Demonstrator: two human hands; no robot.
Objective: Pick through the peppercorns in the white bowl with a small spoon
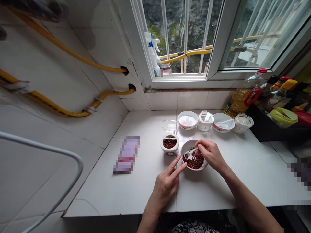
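Observation:
A white bowl (206,164) with a pink rim holds dark red peppercorns (194,161). My right hand (211,154) grips a small white spoon (193,150), its tip dipped among the peppercorns. Fingers of my left hand (167,181) are stretched out, two fingertips touching the bowl's left side. Just behind that hand stands a white seasoning jar (169,149), its clear lid (170,126) flipped up, with more peppercorns inside.
Along the back are a bowl of white granules (188,120), a lidded jar (206,120), a bowl with a spoon (223,123) and another jar (242,123). An oil bottle (239,98) stands at right. A purple packet (127,153) lies at left.

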